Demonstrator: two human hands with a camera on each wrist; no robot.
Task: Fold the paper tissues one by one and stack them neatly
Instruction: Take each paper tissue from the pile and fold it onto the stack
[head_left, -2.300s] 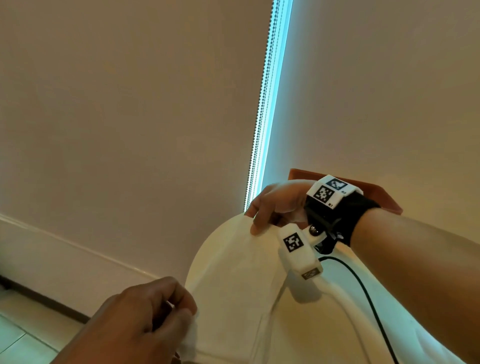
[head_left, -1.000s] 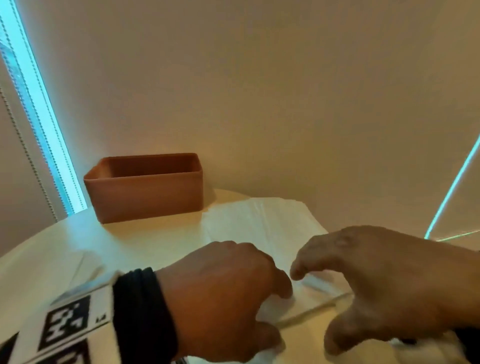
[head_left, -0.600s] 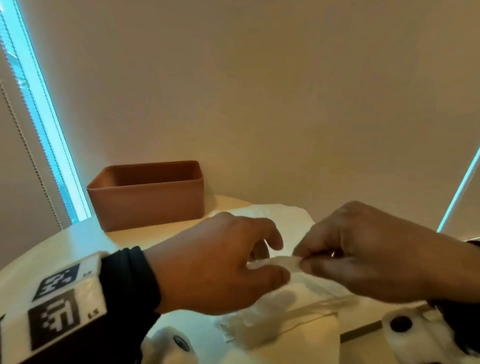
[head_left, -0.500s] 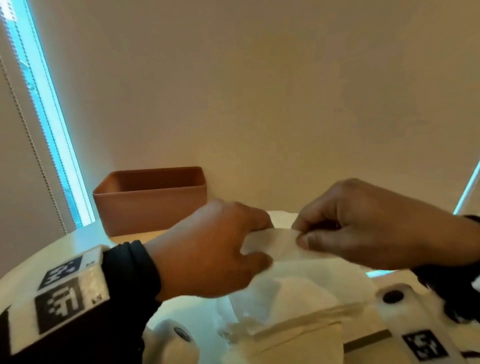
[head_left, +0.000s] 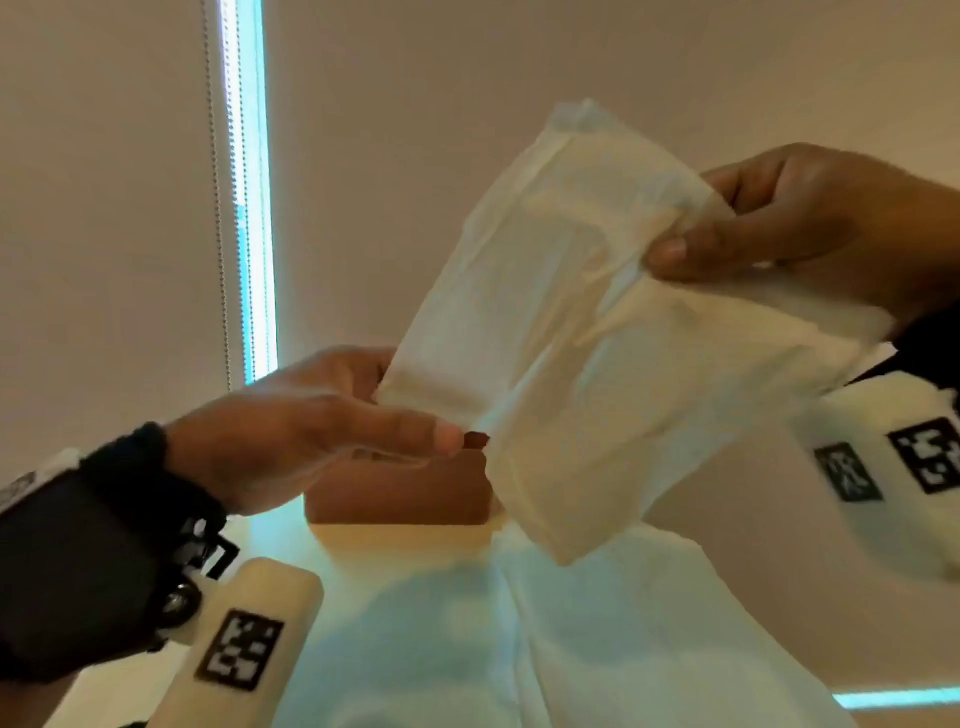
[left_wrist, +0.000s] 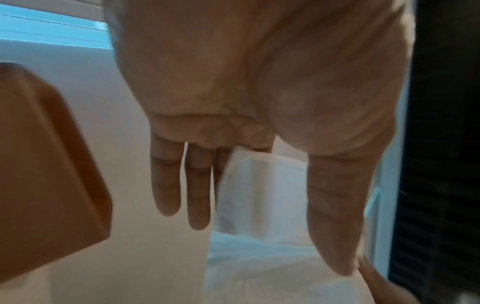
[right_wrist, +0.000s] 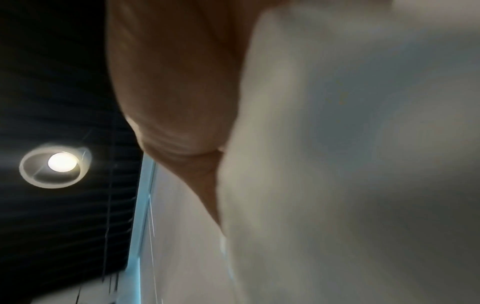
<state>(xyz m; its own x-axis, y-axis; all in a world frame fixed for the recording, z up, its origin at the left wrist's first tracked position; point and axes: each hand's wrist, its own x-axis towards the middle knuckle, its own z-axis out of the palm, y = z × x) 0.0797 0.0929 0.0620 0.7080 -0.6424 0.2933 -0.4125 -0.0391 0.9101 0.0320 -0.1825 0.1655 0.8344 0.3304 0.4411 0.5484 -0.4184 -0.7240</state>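
The right hand (head_left: 800, 223) pinches the raised tissue (head_left: 566, 332) at its upper right; the left hand (head_left: 311, 426), fingers straight, touches its lower-left end, above the tabletop (head_left: 395, 561).

The scene is viewed by the head camera from above and behind both hands, facing forward toward a beige wall. The left hand (head_left: 311, 431) and the white, creased paper tissue (head_left: 571, 338) pinched at its edge are framed at mid distance. The left wrist view is taken along the palm toward straight fingers (left_wrist: 166, 185), very near, and the same tissue (left_wrist: 259, 185) is shared with it. The right wrist view is pointed upward, blurred, almost against the tissue (right_wrist: 363, 144).
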